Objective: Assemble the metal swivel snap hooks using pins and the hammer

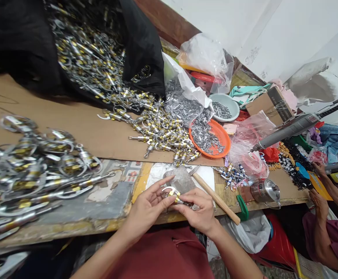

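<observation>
Between my two hands, over the table's front edge, is a small silver-and-yellow metal piece with a curved arm [172, 192]. My left hand [151, 201] pinches its left side between thumb and fingers. The fingers of my right hand [198, 207] close on its right end, hiding part of it. Just behind them a grey stone block [182, 179] lies on a white sheet. Beside the block rests a hammer [215, 197], its wooden handle slanting toward the front edge. A loose pile of similar metal pieces [163, 128] spreads on the cardboard beyond.
More such pieces [29, 174] heap at the left, and a black bag [145, 42] spills others. An orange dish [225, 141] and a grey bowl [233, 106] hold small metal parts. A metal mug [264, 190] stands on the right. Another person's hands [320, 193] work at far right.
</observation>
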### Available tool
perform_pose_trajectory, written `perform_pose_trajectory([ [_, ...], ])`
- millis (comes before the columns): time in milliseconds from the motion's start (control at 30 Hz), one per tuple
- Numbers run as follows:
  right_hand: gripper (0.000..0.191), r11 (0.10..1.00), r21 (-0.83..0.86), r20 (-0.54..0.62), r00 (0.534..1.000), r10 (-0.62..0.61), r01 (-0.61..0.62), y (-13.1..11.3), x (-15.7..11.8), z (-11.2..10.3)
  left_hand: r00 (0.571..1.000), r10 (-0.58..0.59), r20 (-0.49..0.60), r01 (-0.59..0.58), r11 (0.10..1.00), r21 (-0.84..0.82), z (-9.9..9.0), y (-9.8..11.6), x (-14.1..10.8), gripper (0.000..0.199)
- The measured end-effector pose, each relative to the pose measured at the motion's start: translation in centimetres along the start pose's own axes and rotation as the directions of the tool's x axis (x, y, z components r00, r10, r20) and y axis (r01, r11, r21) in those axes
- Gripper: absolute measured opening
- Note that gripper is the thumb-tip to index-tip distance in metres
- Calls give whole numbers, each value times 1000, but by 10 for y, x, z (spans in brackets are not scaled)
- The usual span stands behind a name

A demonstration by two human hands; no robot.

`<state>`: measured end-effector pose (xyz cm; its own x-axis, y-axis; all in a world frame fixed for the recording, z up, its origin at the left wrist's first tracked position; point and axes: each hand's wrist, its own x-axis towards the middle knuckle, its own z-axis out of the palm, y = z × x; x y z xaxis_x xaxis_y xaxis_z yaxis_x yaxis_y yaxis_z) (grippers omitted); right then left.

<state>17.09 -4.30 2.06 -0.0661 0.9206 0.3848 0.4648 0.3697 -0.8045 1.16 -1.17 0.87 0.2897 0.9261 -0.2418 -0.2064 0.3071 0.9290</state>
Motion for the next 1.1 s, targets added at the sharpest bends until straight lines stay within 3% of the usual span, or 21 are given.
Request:
perform_pose_trajectory([
  [133,12,1000,-8,85,996,-8,9,-3,6,-8,999,-33,31,35,997,-67,0,1,1,66],
  [233,13,993,-102,8,999,-53,54,5,20,-24,996,-64,60,70,992,-108,2,1,2,70],
  [367,18,933,-359,-191,978,-81,7,42,54,-58,996,-48,77,53,996,-68,1,-1,5,69],
  [433,23,847,-522,-171,985,12,-100,68,73,-73,995,-42,94,46,998,-39,0,-1,6,70],
  [500,22,807,-576,-109,991,83,-131,90,88,-83,995,-34,90,35,999,-11,-1,-1,6,70],
  [700,25,762,-635,42,979,199,-128,119,110,-76,997,-33,76,31,999,27,-1,2,5,64],
  [867,24,704,-692,50,963,264,-157,123,122,-74,994,-64,84,64,998,4,-1,1,6,67],
  [1100,29,629,-771,120,947,298,-100,118,133,-73,994,-70,80,70,998,1,-1,0,7,66],
])
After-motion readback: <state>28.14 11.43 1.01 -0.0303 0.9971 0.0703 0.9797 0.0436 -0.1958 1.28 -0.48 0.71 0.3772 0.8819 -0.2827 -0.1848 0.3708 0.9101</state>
